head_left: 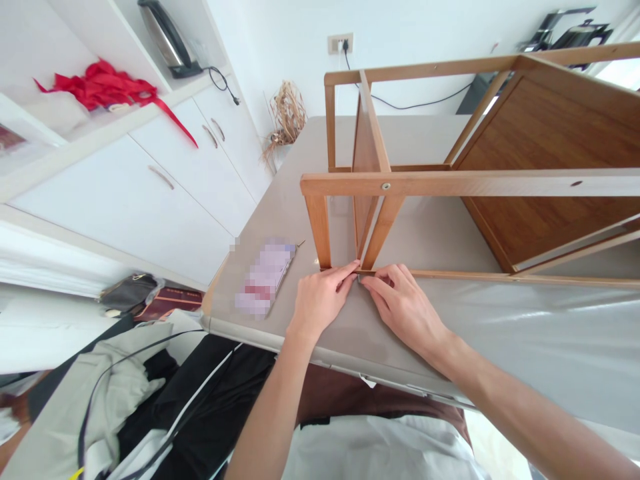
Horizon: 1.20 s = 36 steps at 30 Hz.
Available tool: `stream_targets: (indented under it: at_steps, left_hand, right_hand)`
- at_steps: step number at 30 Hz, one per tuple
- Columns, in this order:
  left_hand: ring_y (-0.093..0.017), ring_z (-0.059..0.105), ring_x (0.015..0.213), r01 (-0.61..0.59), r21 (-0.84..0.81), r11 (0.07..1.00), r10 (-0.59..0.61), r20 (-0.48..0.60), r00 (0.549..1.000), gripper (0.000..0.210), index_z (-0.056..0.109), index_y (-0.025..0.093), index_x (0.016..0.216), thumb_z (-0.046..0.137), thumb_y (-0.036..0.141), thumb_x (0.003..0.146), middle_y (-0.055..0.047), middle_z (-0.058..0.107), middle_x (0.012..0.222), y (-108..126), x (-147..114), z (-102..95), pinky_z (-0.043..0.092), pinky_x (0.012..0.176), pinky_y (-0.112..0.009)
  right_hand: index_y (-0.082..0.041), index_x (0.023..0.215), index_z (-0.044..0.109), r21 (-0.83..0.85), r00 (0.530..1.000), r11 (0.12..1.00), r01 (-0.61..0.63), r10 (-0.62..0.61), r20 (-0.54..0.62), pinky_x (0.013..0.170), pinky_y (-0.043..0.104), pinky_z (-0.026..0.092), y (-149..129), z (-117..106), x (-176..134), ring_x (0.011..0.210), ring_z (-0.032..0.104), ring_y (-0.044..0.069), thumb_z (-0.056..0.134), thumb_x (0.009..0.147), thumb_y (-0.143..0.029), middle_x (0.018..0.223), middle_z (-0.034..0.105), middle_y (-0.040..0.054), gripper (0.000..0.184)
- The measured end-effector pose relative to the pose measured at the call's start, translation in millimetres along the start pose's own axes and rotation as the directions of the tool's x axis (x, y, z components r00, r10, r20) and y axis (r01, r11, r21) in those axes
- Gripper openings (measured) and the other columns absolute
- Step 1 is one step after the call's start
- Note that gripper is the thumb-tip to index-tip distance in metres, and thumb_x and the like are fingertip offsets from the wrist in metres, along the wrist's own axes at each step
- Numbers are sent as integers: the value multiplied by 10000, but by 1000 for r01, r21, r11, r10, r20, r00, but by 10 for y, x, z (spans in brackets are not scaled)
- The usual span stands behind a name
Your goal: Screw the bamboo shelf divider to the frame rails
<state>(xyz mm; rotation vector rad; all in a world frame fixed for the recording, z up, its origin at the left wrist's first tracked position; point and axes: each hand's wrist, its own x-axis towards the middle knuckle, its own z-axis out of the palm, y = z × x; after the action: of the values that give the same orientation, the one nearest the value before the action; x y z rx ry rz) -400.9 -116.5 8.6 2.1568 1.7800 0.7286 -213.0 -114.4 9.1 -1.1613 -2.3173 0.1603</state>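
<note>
A brown wooden shelf rack (345, 183) lies on its side on the grey tabletop, with flat panels set between its rails. My left hand (323, 297) is at the rack's near lower rail, fingertips pressed together on the wood where a panel (367, 133) meets it. Just to its right, my right hand (405, 310) pinches a small grey metal piece (358, 279) between thumb and finger, up against that rail. The piece is mostly covered, so its exact kind is unclear. A screw head (385, 187) shows in the upper rail.
A blurred phone-like object (267, 277) lies left of my hands. White cabinets (150, 180) stand at the left, with a kettle (167, 40) and red ribbon (107, 87) on them. Dried plants (286, 113) stand behind the table's corner. Clothes (120, 380) and cables are heaped at lower left.
</note>
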Motion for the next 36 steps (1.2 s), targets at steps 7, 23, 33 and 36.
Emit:
stream_targets:
  at_steps: [7, 23, 33, 36]
  left_hand:
    - [-129, 679, 738, -10, 3, 1000, 10, -2, 1000, 317, 662, 381, 1279, 562, 329, 982, 43, 780, 990, -1, 2, -13, 421, 660, -240]
    - [-119, 645, 690, -16, 27, 1000, 16, -15, 1000, 319, 665, 374, 1278, 562, 322, 981, 23, 772, 914, 10, 2, -21, 379, 625, -232]
    - [-113, 647, 697, -13, 26, 1000, 13, -3, 1000, 323, 663, 374, 1282, 568, 318, 979, 22, 769, 905, 1, -2, -13, 384, 635, -228]
    - [-115, 648, 701, -12, 19, 1000, 12, -7, 1000, 321, 665, 373, 1279, 570, 314, 978, 25, 770, 914, -1, 2, -9, 394, 644, -229]
  right_hand:
    - [-199, 1103, 653, -50, 1000, 999, 13, -14, -15, 812, 348, 496, -17, 12, -3, 931, 509, 218, 457, 976, -139, 1007, 577, 98, 241]
    - [-204, 977, 667, -115, 991, 993, -31, 15, -130, 836, 360, 483, -24, 30, -6, 910, 538, 217, 547, 959, -230, 1007, 618, 90, 124]
    - [-198, 934, 678, -68, 998, 997, -22, 18, -64, 833, 350, 482, 6, 26, 4, 898, 550, 207, 527, 971, -217, 952, 619, 83, 157]
    - [-204, 947, 673, -61, 1000, 998, -10, 8, -28, 834, 346, 477, 9, 13, 8, 910, 550, 207, 500, 985, -206, 975, 623, 83, 177]
